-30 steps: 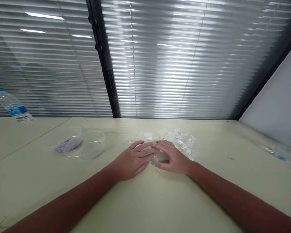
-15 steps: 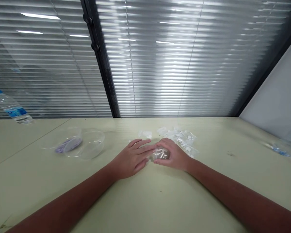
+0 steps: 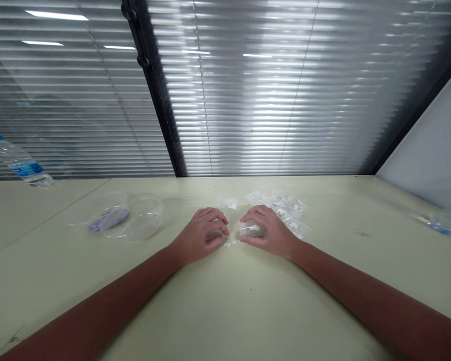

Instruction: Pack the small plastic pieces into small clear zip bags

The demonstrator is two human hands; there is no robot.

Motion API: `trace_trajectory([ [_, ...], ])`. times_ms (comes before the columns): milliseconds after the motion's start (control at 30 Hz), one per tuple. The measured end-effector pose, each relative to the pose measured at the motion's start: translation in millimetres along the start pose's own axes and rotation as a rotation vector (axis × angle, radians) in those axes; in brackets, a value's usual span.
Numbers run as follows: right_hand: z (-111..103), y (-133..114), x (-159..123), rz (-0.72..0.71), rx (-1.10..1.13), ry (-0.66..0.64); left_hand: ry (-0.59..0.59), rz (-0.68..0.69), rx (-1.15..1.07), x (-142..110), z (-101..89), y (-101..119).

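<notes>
My right hand [image 3: 268, 230] curls around a small clear plastic container [image 3: 251, 228], which lies on its side with its end toward my left hand. Opposite it, my left hand [image 3: 205, 233] is curled, and a pale, see-through piece [image 3: 215, 233] shows between its thumb and fingers; its kind is mostly hidden. A gap separates the two hands. Several tiny white bits [image 3: 229, 243] lie on the table just below that gap. Beyond my right hand are clear bags with small white pieces [image 3: 287, 206], and a smaller white piece [image 3: 227, 203] lies beyond the gap.
Clear round plastic tubs [image 3: 146, 220] stand to the left, with a purple item [image 3: 108, 219] among them. A water bottle [image 3: 26, 168] is at the far left, and clear plastic with blue print [image 3: 441, 228] at the far right. Blinds [image 3: 248, 100] rise behind the table [image 3: 248, 311].
My hands have drawn apart, the left moving away from the container in my right. My left fingers have gone from stretched out to curled, and the tiny white bits now show.
</notes>
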State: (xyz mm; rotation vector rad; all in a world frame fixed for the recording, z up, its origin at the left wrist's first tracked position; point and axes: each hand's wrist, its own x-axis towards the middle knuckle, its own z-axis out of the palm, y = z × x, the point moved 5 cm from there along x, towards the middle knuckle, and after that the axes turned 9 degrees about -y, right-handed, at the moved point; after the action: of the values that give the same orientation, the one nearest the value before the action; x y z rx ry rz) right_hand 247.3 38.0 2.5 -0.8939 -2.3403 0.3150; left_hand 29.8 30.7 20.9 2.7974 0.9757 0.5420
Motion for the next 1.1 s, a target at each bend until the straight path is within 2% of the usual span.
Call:
trace_trajectory([
  [200,0.0,-3.1,1.0,-0.022,0.016,-0.019,-0.029,-0.048,-0.021,4.3,4.2,-1.2],
  [300,-0.2,-3.5,0.9,-0.018,0.023,-0.028,0.016,-0.176,-0.095,3.1,1.2,-14.9],
  [400,-0.9,-3.6,0.3,-0.005,0.035,-0.033,0.021,-0.298,-0.291,-2.0,-4.4,-33.8],
  [500,-0.7,-3.5,-0.2,0.009,0.046,-0.040,-0.112,-0.277,-0.427,-5.9,-7.2,-42.3],
  [600,0.1,-3.4,-0.4,0.010,0.049,-0.042,-0.248,-0.242,-0.472,-8.7,-7.0,-41.6],
  [700,0.6,-4.0,0.0,0.001,0.048,-0.045,-0.292,-0.214,-0.422,-8.3,-3.3,-37.3],
  [833,0.1,-6.0,1.4,-0.016,0.041,-0.039,-0.192,-0.202,-0.207,-4.1,5.5,-32.6],
  [967,1.0,-6.9,2.2,-0.034,0.036,-0.036,-0.036,-0.287,-0.104,-2.8,11.4,-26.0],
  [1100,2.3,-5.5,1.7,-0.022,0.034,-0.040,-0.020,-0.200,-0.105,-0.9,8.4,-7.9],
])
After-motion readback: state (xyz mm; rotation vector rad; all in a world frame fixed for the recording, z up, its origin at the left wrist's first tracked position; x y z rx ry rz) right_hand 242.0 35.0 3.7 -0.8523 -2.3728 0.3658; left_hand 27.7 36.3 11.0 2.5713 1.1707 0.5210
